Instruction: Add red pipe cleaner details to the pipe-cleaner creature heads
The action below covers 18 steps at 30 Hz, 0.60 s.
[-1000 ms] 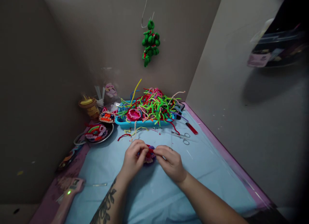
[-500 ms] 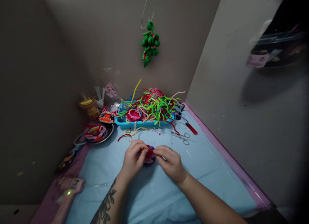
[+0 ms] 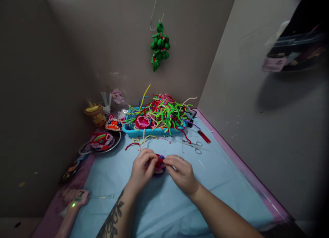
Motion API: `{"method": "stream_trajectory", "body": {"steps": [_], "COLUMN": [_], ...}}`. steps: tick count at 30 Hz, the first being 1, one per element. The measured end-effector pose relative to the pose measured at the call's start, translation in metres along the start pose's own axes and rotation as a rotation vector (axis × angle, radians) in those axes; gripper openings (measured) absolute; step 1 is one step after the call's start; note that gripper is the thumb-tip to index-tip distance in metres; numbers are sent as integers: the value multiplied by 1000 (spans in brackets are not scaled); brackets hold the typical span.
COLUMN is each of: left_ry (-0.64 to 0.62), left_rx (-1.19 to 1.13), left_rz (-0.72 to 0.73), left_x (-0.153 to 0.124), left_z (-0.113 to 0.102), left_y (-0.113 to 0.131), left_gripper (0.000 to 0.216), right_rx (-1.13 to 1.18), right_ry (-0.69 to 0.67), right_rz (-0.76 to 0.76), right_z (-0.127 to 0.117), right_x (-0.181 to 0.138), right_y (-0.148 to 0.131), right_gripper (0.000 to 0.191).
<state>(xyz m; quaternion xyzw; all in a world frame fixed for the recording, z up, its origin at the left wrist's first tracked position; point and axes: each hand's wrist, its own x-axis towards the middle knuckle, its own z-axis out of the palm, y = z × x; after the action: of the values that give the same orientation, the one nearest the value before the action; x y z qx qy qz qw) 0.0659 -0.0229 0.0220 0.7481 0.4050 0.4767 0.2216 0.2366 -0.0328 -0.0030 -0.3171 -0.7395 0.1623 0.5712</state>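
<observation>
Almost nothing has moved since the earlier frame; we find everything in nearly the same spot. At lower left we see a pink tool (image 3: 74, 212) with a green light, and above it, left of centre, a round dish (image 3: 118, 142) bearing a rainbow-coloured piece (image 3: 102, 141). Just below centre, our left hand (image 3: 142, 167) has thumb and forefinger closed on a fuzzy red and purple bundle (image 3: 159, 168), low over the blue-covered surface (image 3: 159, 210). Behind it, mid-frame, a blue tray (image 3: 151, 131) overflows with bright fuzzy stems (image 3: 168, 111). Our right hand (image 3: 183, 174) pinches the bundle's red part from the right, fingertips together. Right of centre lie scissors (image 3: 197, 147), then a red lighter (image 3: 204, 136).
</observation>
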Motion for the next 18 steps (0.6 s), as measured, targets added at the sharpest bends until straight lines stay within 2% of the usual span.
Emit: {"method": "stream_trajectory", "body": {"steps": [11, 14, 18], "left_ry": [8, 12, 132], "left_rx": [-6, 8, 159], "left_rz": [5, 3, 39], "left_x": [1, 1, -6], "left_z": [-1, 0, 5], "left_y": [1, 0, -5], "left_gripper": [11, 12, 15], "right_rx": [9, 56, 187], "right_ry": [10, 57, 139], "right_rz": [59, 160, 417], "right_z": [1, 4, 10], "right_x": [0, 1, 0], "right_y": [-1, -1, 5], "right_gripper": [21, 17, 8]}}
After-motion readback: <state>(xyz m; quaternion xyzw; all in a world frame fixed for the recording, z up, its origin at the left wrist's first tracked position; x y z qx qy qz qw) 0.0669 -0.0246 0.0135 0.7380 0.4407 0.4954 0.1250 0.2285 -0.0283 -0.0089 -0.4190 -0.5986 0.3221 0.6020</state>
